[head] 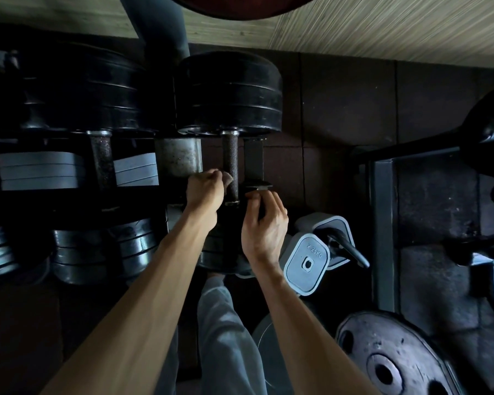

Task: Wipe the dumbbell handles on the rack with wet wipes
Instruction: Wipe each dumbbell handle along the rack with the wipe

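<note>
A person's left hand (204, 189) is pinching a small crumpled wet wipe (227, 178) against the dark knurled steel dumbbell handle (230, 163) at rack centre, right hand (264, 220) gripping the near black weight plates (223, 252); the thin wipe could slip or tear on the rough knurling.

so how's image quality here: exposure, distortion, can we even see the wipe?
Head view: underexposed, rack shadows crush the black plates; wide-angle bending at edges, streaky blur on the wood floor; arms well lit; wipe barely shows by the left hand against the handle.
</note>
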`<state>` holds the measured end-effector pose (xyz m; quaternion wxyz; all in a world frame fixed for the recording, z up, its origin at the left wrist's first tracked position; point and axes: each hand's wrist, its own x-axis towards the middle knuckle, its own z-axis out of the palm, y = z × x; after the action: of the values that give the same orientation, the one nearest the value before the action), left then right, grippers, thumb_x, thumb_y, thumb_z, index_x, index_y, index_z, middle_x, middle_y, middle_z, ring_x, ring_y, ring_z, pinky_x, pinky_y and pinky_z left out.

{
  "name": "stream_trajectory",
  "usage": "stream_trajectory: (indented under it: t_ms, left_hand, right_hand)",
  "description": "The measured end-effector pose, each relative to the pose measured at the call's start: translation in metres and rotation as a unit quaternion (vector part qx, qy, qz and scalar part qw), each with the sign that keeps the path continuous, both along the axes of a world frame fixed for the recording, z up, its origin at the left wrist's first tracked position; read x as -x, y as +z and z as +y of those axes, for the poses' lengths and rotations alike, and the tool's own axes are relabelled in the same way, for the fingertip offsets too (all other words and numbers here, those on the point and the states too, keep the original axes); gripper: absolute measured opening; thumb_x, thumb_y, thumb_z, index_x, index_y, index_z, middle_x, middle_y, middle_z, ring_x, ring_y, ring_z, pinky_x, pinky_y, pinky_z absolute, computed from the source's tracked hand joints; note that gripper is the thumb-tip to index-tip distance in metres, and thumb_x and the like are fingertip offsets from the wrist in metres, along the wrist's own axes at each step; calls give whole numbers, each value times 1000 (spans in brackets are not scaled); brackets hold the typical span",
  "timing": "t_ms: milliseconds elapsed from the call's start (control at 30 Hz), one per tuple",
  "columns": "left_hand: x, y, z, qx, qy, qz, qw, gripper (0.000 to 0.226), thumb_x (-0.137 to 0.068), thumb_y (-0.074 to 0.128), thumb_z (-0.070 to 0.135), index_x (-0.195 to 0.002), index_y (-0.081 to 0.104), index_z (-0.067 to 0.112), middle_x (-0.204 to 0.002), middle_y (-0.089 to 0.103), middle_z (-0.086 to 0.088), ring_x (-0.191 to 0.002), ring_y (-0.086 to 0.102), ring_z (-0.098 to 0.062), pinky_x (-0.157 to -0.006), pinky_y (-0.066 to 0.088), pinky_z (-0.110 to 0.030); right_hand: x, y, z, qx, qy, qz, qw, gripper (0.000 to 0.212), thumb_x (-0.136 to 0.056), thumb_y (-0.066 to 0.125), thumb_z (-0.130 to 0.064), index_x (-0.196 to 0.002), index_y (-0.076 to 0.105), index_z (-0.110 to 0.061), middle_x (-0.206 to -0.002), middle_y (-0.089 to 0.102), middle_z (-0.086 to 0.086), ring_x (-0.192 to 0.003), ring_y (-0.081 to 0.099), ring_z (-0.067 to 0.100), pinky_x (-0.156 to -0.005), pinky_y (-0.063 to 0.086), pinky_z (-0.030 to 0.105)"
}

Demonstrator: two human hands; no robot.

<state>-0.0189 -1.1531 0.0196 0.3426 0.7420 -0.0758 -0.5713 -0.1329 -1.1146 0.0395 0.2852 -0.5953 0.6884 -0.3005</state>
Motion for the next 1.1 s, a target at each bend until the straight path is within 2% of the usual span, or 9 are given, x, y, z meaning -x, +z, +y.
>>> stream_trajectory:
  t_ms: [167,267,333,500,600,667,767,867,1100]
  left_hand:
    - [-4,-5,-21,-44,25,-6,999,34,-99,45,11,-67,46,23,-65,47,8,-54,42,-4,-56,40,-24]
    - [0,-6,-8,-6,-5,-39,999,40,-94,41,3,-58,51,18,-51,51,7,-45,41,-7,-49,32,-22]
    - [2,-6,1,20,-15,-42,999,43,-94,41,2,-57,58,15,-56,57,3,-52,47,-11,-53,34,-23]
    - [0,-5,-22,-24,26,-17,999,40,-94,39,-1,-57,43,14,-44,41,4,-47,32,-10,-47,25,-24]
    - [1,-4,-10,8,5,-8,1000,40,-95,37,0,-58,47,14,-53,45,3,-46,37,-7,-46,26,-19]
    - [0,-2,0,31,-1,9,999,42,-96,36,0,-60,53,14,-60,51,0,-51,42,-7,-51,31,-19]
    - [-9,-9,-16,-11,6,16,1000,39,-95,39,2,-61,48,17,-65,48,-2,-64,44,-17,-65,39,-32]
    - [-16,-14,-33,-42,23,49,998,31,-99,45,8,-73,52,21,-75,52,2,-78,52,-18,-76,47,-33]
    - [-7,-5,-4,16,15,6,1000,44,-98,41,1,-60,61,13,-66,61,-4,-69,55,-18,-69,44,-29]
  right_hand:
    - [-1,2,0,2,9,0,1000,26,-91,45,-17,-76,64,-9,-74,63,3,-73,59,29,-69,50,51]
    - [0,1,0,-4,4,-5,1000,27,-92,45,-18,-77,65,-9,-75,64,2,-73,59,27,-69,50,51]
    - [0,1,-1,-7,5,-9,1000,26,-92,45,-18,-77,64,-9,-74,63,2,-71,59,26,-69,49,51]
    - [0,1,0,-13,13,-6,1000,27,-92,44,-19,-77,64,-9,-75,63,2,-73,58,27,-69,49,52]
    - [1,1,0,-11,11,-6,1000,27,-92,44,-19,-78,65,-9,-76,63,2,-73,59,27,-70,49,51]
    - [1,1,0,-7,8,-4,1000,26,-92,45,-19,-77,64,-9,-76,62,1,-72,58,26,-69,50,50]
    - [-2,3,1,-12,-13,-5,1000,27,-91,45,-20,-79,66,-9,-81,61,1,-75,58,25,-71,51,49]
    - [-3,3,2,-11,-32,-5,999,29,-91,45,-21,-82,69,-9,-88,63,2,-80,60,24,-76,52,48]
    - [-1,2,1,-9,-22,-9,1000,28,-89,44,-19,-78,67,-8,-81,63,4,-77,59,26,-75,51,50]
